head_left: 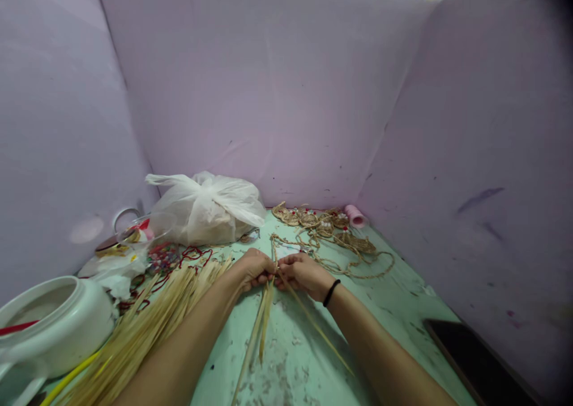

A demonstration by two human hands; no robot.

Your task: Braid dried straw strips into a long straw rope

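My left hand (252,270) and my right hand (302,273) meet at the middle of the green table (394,301), fingers pinched together. Both grip the upper ends of a few pale straw strips (265,319) that fan out toward me across the table. One thin strip sticks up between the fingers. A black band circles my right wrist. A thick pile of loose straw stalks (147,322) lies just left of my left forearm.
A knotted white plastic bag (210,209) sits at the back left. Woven straw pieces and braided cord (333,233) lie behind my hands, beside a pink spool (355,215). A white pot (49,322) stands at the left, a dark flat object (470,358) at the right. Purple walls enclose the table.
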